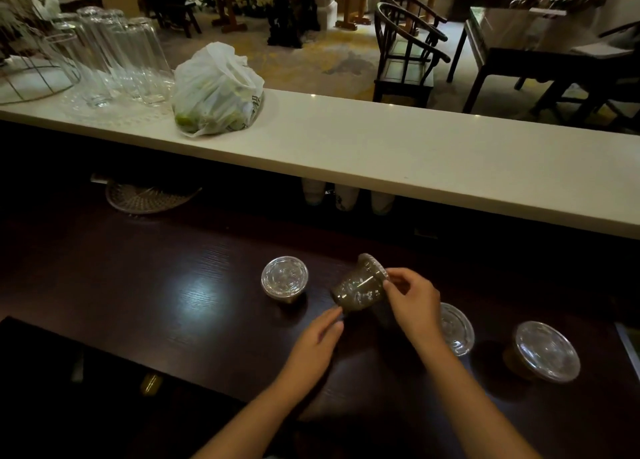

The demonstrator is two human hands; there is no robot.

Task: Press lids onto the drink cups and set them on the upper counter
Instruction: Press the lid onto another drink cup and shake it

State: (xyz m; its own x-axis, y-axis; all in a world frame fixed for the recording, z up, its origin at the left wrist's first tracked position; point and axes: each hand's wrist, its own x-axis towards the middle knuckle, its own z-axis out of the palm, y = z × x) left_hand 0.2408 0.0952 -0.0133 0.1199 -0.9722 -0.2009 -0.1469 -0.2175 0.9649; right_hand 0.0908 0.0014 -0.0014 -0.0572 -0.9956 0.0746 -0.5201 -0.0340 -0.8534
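- The white upper counter (398, 154) runs across your view with only a plastic bag (216, 91) and upturned glasses (114, 57) at its left end — no cups stand on it yet.
- On the dark table (156, 285), three lidded cups wait: one left (284, 278), two right (456, 332) (546, 350).
- You hold the tilted cup (360, 290) above the table — its lid looks seated, so the placing step seems next.
- Your right hand (414, 303) grips its rim; your left hand (317, 337) props the base, fingers loosely curled. Level it before lifting.
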